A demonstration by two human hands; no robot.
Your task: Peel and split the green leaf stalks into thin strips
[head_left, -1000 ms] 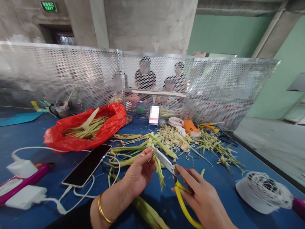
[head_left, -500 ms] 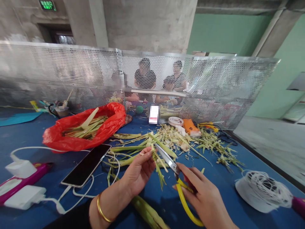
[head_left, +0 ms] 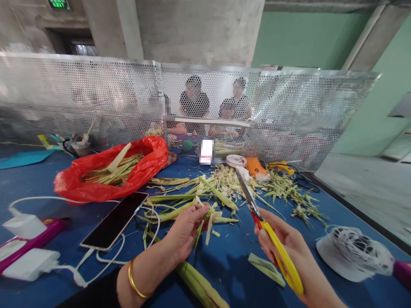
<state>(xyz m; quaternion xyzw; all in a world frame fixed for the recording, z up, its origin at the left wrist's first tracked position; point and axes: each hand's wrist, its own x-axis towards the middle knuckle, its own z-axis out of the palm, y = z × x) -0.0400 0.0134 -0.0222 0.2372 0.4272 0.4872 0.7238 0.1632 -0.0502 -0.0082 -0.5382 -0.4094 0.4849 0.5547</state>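
Observation:
My left hand [head_left: 186, 229] pinches a small bundle of green and pale corn husk strips [head_left: 209, 217], whose ends poke out past the fingertips. In my right hand [head_left: 290, 237] is a pair of scissors [head_left: 282, 256] with yellow and red handles. Their blades look closed and point up and away, apart from the bundle. A cut piece of husk [head_left: 266, 269] lies beneath my right hand. Below my left wrist rests a larger green husk [head_left: 201, 282]. Several long husk leaves [head_left: 180, 199] spread out behind my left hand.
A red plastic bag [head_left: 73, 182] of husks lies at left, near a phone [head_left: 114, 222] with white cables and a power strip [head_left: 41, 239]. Husk scraps [head_left: 227, 182], a tape roll [head_left: 236, 161] and a string spool [head_left: 353, 252] are toward the right. A perforated metal screen [head_left: 289, 115] stands behind.
The scissors have moved from the bundle up and to the right, and their blades now point away. The bundle in my left hand has tilted. A husk piece now shows under my right hand.

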